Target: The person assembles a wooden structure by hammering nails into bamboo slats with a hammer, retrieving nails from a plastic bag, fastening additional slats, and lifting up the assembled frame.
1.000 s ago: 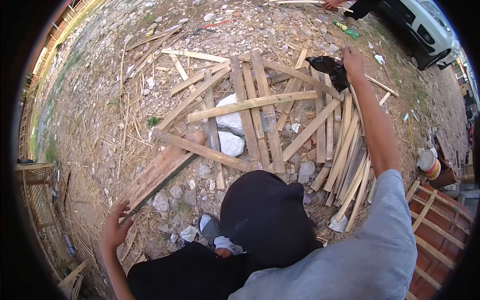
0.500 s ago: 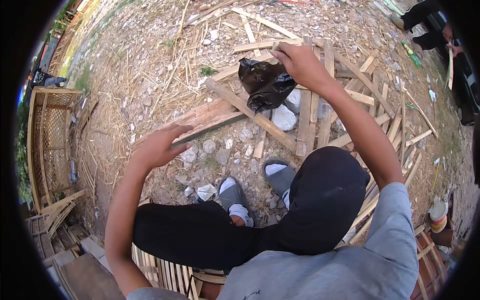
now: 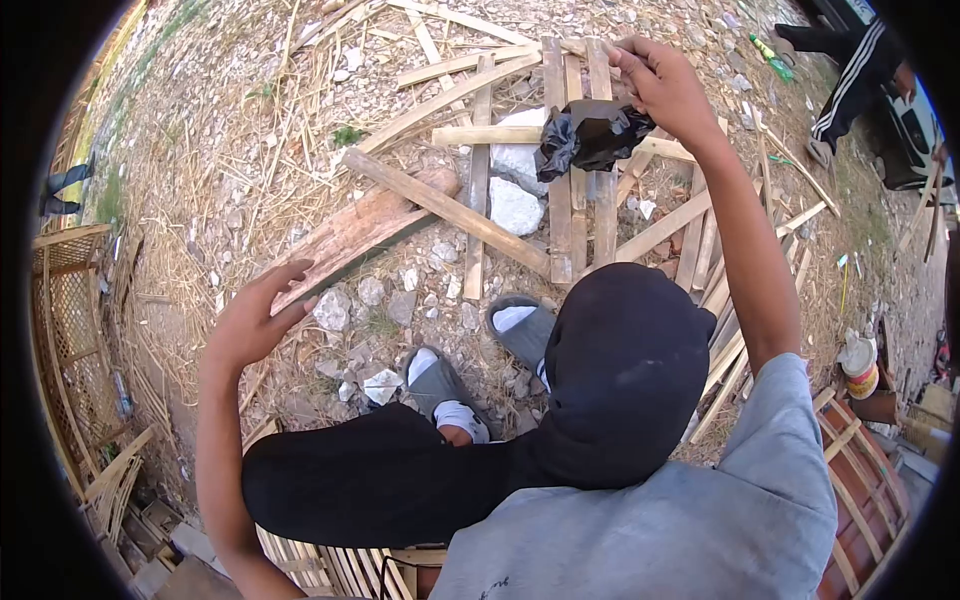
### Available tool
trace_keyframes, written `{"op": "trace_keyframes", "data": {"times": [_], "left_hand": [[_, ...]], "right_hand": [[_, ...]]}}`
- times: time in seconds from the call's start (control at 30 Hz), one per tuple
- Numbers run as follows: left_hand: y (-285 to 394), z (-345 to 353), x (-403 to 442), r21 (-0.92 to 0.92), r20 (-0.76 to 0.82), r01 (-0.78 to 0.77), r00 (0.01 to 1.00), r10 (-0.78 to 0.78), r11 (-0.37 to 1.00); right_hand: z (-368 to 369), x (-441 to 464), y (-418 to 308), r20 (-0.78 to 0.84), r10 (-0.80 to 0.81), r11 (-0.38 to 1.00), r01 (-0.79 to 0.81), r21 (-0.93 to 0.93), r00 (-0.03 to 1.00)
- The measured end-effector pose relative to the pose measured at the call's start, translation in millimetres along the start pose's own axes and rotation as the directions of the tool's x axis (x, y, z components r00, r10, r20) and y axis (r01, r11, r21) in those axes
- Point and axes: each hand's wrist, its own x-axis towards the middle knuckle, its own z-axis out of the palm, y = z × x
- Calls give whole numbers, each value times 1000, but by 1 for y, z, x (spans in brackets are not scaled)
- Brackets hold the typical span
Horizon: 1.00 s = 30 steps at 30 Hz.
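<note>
My right hand (image 3: pixel 665 88) is raised over the planks, its fingers closed on a crumpled black plastic bag (image 3: pixel 592 138) that hangs below it. Beneath the bag lie several wooden planks (image 3: pixel 605 215) and a white rock (image 3: pixel 515 207). My left hand (image 3: pixel 255 315) is held above the ground at the left with its fingers apart and nothing in it. Close to its fingertips is the near end of a thick rough log (image 3: pixel 345 235). A loose plank (image 3: pixel 445 208) crosses the log's far end.
A person in striped trousers (image 3: pixel 850 85) stands at the upper right near a vehicle (image 3: pixel 912 135). A lattice frame (image 3: pixel 75 350) is at the left. A bucket (image 3: pixel 860 365) stands at the right. A green bottle (image 3: pixel 780 68) and stones lie on the ground.
Since the previous frame, my right hand has moved right with the black bag, and my left hand is slightly further left. The view has shifted. Another person's legs now show at the far left edge.
</note>
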Motion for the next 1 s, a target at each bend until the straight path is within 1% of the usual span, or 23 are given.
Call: {"op": "trace_keyframes", "data": {"times": [0.1,0.17,0.2,0.3,0.4,0.47,0.53,0.57,0.67,0.7,0.77,0.83,0.87,0.93,0.97,1.0], "left_hand": [[4,1,0,4,8,-64,998,64,998],[3,2,-1,9,19,-48,999,47,999],[2,2,-2,13,21,-39,999,39,999],[0,3,-7,57,8,-2,1000,2,998],[-9,7,-10,66,13,16,1000,-17,998],[-2,2,-10,73,22,29,999,-31,997],[3,0,-12,79,14,37,999,-38,996],[3,0,-13,90,10,9,1000,-10,996],[-1,0,-12,104,11,-39,999,38,994],[0,0,-11,101,19,-41,999,39,994],[1,1,-9,99,31,-35,999,32,995],[9,-1,-6,110,1,-90,996,91,990],[14,-1,-2,118,-15,-125,992,128,985],[9,3,15,78,-49,-180,982,184,981],[9,7,21,57,-65,-207,975,210,977],[16,8,26,13,-109,-239,965,239,971]], "right_hand": [[-28,-23,25,-77,199,977,-205,-66,977],[-45,-38,51,-139,240,961,-255,-102,961],[-51,-44,64,-173,256,953,-278,-117,951],[-61,-65,92,-282,178,923,-259,-285,943],[-77,-76,73,-297,273,943,-316,-107,915],[-88,-75,82,-326,303,942,-333,-38,896],[-92,-75,76,-333,348,933,-358,34,876],[-94,-75,72,-332,366,928,-366,64,869],[-84,-69,57,-282,399,915,-362,177,872],[-75,-66,36,-240,404,910,-361,204,883],[-53,-53,13,-130,308,928,-268,259,943],[-25,-41,-24,-35,206,939,-187,288,978],[-8,-39,-75,51,57,963,-68,261,997],[27,-32,-138,162,-181,957,136,255,970],[42,-24,-148,229,-276,949,228,218,933],[56,-22,-167,263,-320,939,266,220,910]]}}
